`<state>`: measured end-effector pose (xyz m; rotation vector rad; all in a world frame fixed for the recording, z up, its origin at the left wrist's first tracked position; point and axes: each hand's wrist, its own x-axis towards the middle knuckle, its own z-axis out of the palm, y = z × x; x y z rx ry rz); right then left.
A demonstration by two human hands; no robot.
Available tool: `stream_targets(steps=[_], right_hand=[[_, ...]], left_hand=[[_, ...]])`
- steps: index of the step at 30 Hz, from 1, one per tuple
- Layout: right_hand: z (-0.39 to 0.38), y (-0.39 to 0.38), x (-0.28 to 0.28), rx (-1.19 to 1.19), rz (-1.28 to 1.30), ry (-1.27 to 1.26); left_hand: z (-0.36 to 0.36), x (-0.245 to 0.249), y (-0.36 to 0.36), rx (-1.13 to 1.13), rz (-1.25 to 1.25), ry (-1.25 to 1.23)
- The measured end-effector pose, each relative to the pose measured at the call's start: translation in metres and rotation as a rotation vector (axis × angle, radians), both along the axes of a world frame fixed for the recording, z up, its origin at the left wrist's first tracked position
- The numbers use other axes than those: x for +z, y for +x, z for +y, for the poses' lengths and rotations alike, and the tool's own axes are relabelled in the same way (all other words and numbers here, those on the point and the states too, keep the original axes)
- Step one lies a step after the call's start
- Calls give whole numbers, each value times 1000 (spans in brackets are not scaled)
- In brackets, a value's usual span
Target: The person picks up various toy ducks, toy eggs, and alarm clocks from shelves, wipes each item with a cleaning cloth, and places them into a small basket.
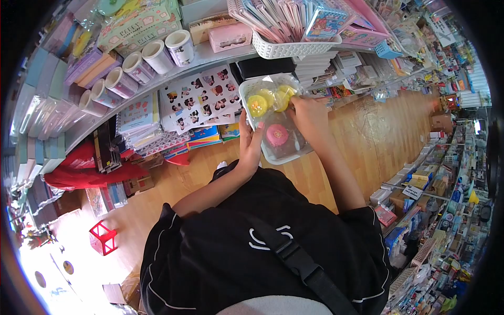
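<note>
**Two hands on a tray of round toys**

The left hand (251, 142) is shut tight on the side of a white plastic tray (273, 156), with the thumb lying inside the edge. The right hand (310, 118) rests on the far end of the same tray. Its fingers (293, 100) are bent down onto the yellow round pieces in clear wrap (258, 105). I cannot tell if they are pinching one or only touching.

The tray is held up in the air in front of the person's black top, close to the shelves. A pink round piece (276, 135) lies in the middle of it.

Just behind the tray hang white sticker sheets with small black pictures (202, 100). Above them is a row of white paper cups (157, 55) and a white plastic basket full of notebooks (289, 50). Down below is a brown wooden floor (378, 136) with a small red box (103, 237) on it.
</note>
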<state>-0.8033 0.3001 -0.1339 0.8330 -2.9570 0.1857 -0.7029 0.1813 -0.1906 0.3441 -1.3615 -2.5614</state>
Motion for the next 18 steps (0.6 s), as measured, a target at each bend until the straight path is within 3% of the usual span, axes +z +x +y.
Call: stream_targets(steps=[7,9,10,12,15,18], right_hand=[[2,-5,6,85,-18,-83],[11,-5,19,81,-204,-320],[16,-5,24,85,-206,-319],[27,-6,31,-50,-304,-617],[32,-11,31,-199,-197,-578],[26,-9,22,-133,-147,-611]], left_hand=[[-4,0,-1,26,-15,-22],[-5,1,-1,34,-21,-15],[-5,2,0,42,-31,24],[-6,1,-1,52,-41,63],[-5,-1,0,46,-20,2],[-3,5,-1,0,-11,-6]])
